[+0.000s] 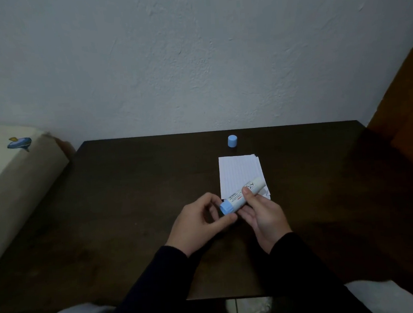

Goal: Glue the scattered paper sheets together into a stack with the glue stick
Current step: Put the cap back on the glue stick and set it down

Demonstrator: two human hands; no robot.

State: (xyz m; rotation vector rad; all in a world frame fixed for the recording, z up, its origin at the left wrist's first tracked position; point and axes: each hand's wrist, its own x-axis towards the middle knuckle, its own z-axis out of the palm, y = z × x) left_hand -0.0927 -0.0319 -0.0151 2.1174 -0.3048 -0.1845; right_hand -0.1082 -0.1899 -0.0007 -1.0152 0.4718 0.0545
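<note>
Your glue stick held between both hands just above the near edge of the paper stack on the bench, your right hand curled around its barrel, your left hand pinching its blue base, blue cap upright beyond the stack

You are bringing both hands together low over the middle, dark sleeves reaching forward. Your right hand is gripping the glue stick with curled fingers, while your left hand is pinching its blue end.
</note>
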